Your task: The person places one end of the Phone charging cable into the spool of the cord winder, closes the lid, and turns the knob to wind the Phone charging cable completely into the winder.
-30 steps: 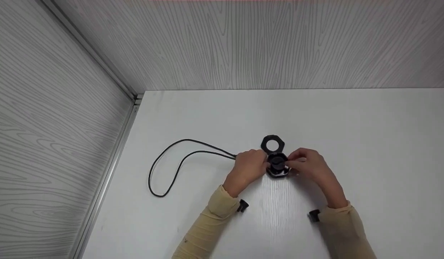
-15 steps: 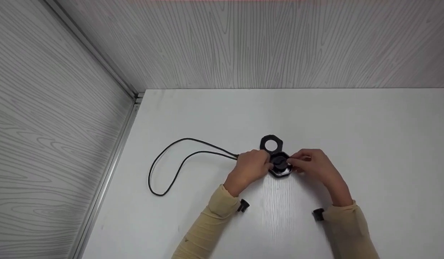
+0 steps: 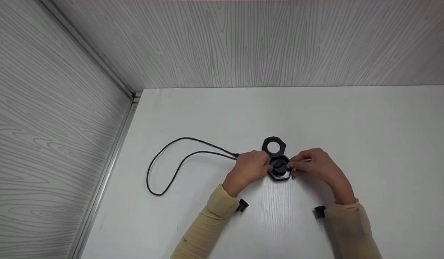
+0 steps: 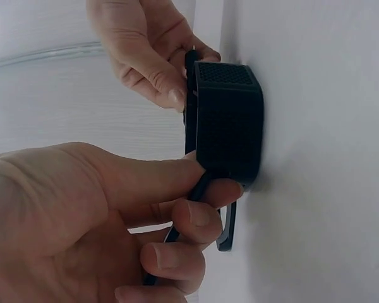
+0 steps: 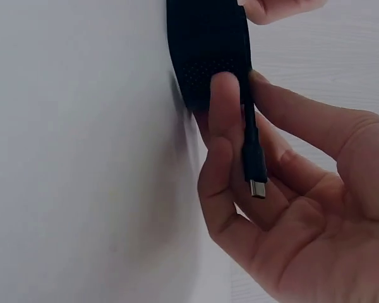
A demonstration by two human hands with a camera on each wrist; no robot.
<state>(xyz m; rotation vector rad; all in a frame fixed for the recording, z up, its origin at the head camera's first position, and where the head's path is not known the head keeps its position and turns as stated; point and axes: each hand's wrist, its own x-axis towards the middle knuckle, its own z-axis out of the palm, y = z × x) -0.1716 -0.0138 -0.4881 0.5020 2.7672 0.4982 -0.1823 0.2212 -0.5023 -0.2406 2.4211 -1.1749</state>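
Observation:
A black eight-sided cable case (image 3: 281, 177) stands on the white table with its lid (image 3: 265, 147) swung open at the far side. The lid has a round hole, and a dark round reel (image 3: 279, 165) sits inside the case. My left hand (image 3: 249, 167) grips the case's left side, with a black cord (image 4: 170, 237) running through its curled fingers. My right hand (image 3: 319, 167) is at the opposite side, thumb and fingers pinching a USB-C cable at the rim. The cable's plug (image 5: 256, 167) sticks out toward the palm, and a fingertip rests on the textured case wall.
The cord loop (image 3: 187, 138) lies on the table to the left. Behind the white table (image 3: 369, 126) rises a grey wood-grain panel (image 3: 243, 43), with another panel (image 3: 56, 144) on the left. Black wrist mounts (image 3: 243, 205) show at both sleeves.
The case has shifted slightly to the right and nearer. My right hand has drawn a little to the right. My left hand keeps its hold, and the cord loop stays nearly unchanged.

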